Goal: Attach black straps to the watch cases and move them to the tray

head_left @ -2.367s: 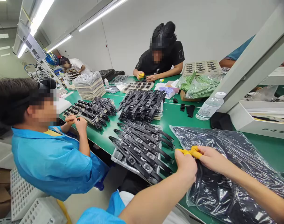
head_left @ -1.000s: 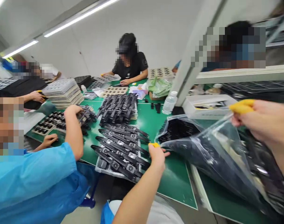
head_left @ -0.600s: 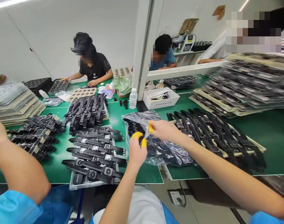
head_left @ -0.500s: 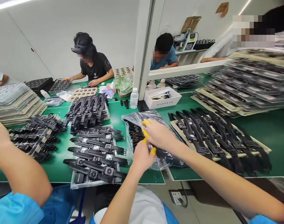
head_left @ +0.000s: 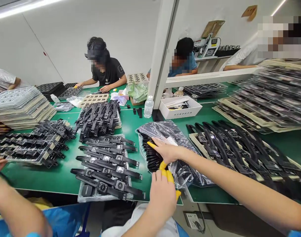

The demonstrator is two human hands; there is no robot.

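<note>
Clear bag [head_left: 170,148] of black straps lay flat on the green mat [head_left: 130,121], between the tray of strapped watches [head_left: 108,164] and the strap-laden tray [head_left: 239,151] on the right; mouth apparently open, nothing pulled out yet. Right hand [head_left: 168,152] spread flat, pressing down on it. Left hand [head_left: 162,194] loosely curled, yellow fingertips [head_left: 168,174] touching the near edge, not clearly pinching

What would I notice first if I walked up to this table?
Rows of black watches on trays fill the green table, left and right. In the middle lies a clear bag of black straps; the right hand rests on it, and the left hand, yellow caps on its fingertips, is at its near edge.
</note>
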